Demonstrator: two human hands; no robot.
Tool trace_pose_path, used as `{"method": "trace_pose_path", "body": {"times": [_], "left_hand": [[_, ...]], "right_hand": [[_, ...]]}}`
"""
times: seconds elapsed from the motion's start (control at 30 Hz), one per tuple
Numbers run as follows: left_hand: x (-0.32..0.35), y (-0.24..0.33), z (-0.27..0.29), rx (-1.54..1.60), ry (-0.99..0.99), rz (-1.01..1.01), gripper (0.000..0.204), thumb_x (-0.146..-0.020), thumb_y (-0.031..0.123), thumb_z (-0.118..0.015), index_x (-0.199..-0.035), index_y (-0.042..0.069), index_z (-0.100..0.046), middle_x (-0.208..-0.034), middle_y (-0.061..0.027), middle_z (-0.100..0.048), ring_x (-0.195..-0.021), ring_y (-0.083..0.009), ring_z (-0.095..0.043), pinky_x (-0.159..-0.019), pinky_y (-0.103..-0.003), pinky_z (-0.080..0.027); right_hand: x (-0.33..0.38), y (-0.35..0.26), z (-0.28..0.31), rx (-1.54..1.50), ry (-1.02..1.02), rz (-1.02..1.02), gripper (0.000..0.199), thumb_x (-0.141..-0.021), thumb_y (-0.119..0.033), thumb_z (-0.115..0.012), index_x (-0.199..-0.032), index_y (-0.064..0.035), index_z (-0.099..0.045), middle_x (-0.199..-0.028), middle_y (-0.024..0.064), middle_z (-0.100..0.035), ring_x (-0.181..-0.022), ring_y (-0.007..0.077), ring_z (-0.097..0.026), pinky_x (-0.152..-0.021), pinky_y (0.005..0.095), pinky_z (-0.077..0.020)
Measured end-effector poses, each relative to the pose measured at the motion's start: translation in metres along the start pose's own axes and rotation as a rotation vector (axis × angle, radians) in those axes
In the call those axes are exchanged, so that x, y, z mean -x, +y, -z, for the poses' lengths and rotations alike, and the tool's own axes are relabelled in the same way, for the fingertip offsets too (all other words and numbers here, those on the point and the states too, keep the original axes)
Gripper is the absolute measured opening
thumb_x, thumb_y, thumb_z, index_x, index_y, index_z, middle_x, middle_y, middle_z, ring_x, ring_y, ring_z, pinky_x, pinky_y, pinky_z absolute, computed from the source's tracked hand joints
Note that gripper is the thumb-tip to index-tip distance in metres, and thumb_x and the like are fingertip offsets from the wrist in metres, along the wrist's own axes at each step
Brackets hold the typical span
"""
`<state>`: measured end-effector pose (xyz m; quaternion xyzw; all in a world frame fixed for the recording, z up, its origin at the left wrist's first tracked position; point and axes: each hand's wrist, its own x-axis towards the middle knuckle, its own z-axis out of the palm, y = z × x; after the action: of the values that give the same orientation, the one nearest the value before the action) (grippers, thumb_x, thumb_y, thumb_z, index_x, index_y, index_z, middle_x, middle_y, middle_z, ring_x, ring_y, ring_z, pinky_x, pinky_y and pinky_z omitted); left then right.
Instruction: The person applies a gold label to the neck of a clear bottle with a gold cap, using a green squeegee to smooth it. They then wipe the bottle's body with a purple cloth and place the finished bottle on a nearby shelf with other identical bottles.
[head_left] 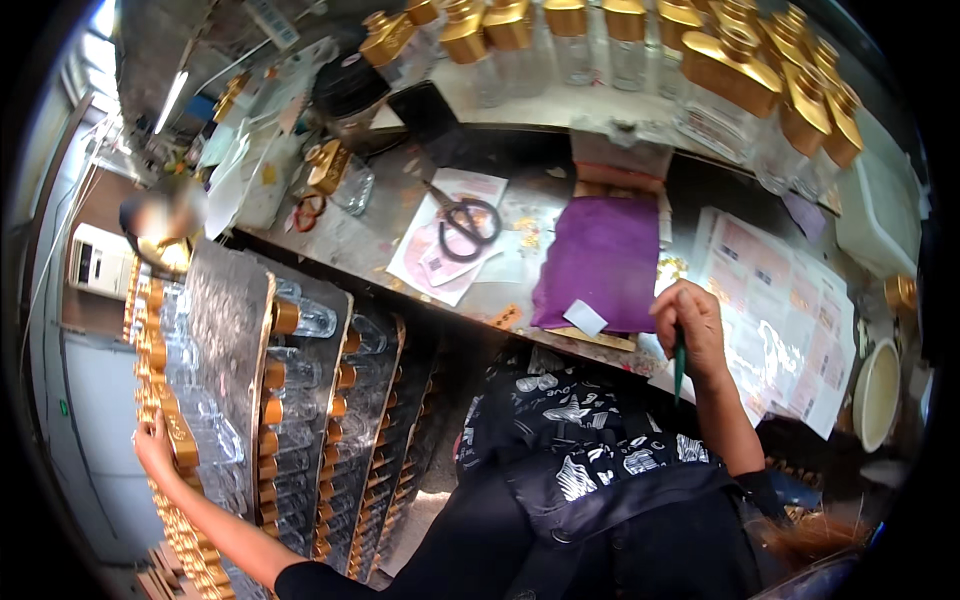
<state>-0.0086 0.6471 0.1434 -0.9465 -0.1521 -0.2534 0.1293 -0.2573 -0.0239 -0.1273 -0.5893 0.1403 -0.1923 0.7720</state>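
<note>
The left hand (156,450) grips a bottle (216,428) — lying on the rack (228,310) — by its gold cap (181,438); the right hand (692,325) pinches a green tool (680,368) (thin, pen-like) beside the purple cushion (600,262).

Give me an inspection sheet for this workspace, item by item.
Surface: grey worktop, partly covered.
Job's things: gold-topped bottle on the left rack; slim green tool.
Clutter: dark-handled scissors on paper, purple cloth, printed sheets.
Hands: left hand at the bottle, grip unclear; right hand holding the slim green tool.
Cables: possible thin wires at upper left, unclear.
Surroundings: more gold-topped bottles on the shelf; cream bowl at right.
</note>
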Motion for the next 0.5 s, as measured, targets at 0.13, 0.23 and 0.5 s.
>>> {"method": "trace_pose_path", "body": {"times": [0.13,0.23,0.5], "left_hand": [[0.011,0.039,0.021,0.126,0.106,-0.232,0.036,-0.088,0.032,-0.064,-0.081,-0.003,-0.058,-0.073,-0.0174,-0.055,-0.067,-0.0327,-0.050,-0.067,-0.040,-0.044],[0.044,0.109,0.070,0.379,0.153,-0.503,0.020,-0.090,0.014,-0.063,-0.080,-0.002,-0.055,-0.075,-0.0106,-0.051,-0.066,-0.0220,-0.047,-0.065,-0.033,-0.041],[0.133,0.397,0.098,1.283,-0.405,-1.390,0.021,-0.064,0.018,-0.078,-0.071,0.003,-0.065,-0.069,-0.0056,-0.059,-0.066,-0.0197,-0.055,-0.062,-0.029,-0.043]], "right_hand": [[0.011,-0.008,-0.002,-0.021,-0.012,-0.046,0.029,-0.098,-0.022,-0.047,-0.085,-0.0020,-0.063,-0.053,-0.0042,-0.047,-0.045,0.0035,-0.042,-0.044,0.0192,-0.0335],[0.011,-0.015,-0.008,0.053,-0.081,-0.046,0.021,-0.095,-0.020,-0.055,-0.090,-0.0019,-0.065,-0.070,-0.0009,-0.058,-0.065,0.0072,-0.055,-0.060,0.0219,-0.0449],[-0.044,-0.030,-0.045,0.542,-0.227,0.581,0.067,-0.075,-0.041,-0.076,-0.125,-0.0021,-0.053,-0.111,0.0165,-0.063,-0.102,0.0314,-0.062,-0.090,0.0380,-0.0470]]}}
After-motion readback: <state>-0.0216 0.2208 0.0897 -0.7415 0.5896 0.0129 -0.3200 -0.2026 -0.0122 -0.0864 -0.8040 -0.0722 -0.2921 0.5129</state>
